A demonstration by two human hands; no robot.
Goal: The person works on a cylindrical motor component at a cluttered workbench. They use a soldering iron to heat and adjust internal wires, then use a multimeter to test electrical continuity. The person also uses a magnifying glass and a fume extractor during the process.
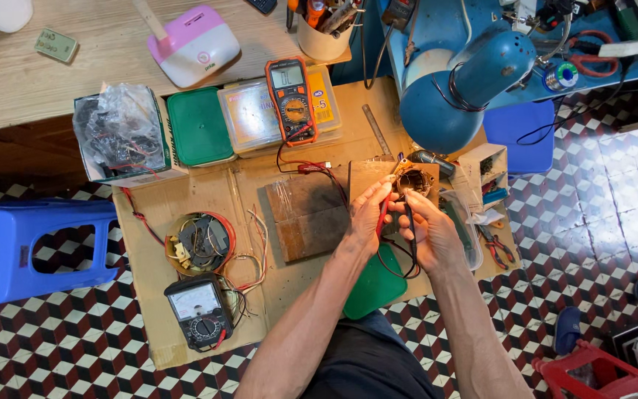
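Left hand (367,214) pinched red probe (383,214), right hand (430,233) gripped black probe (412,233), both tips on small round part (413,181) over wooden block (389,174), mid cardboard mat (245,185). Orange digital multimeter (290,98) at 11 o'clock from hands, leads plugged in, reading too small to tell. Looked mid-test. Analog meter (199,310) and wire coil (199,242) at 8-9 o'clock. Blue lamp (459,96) crowded 1 o'clock, pliers (496,247) at 3.
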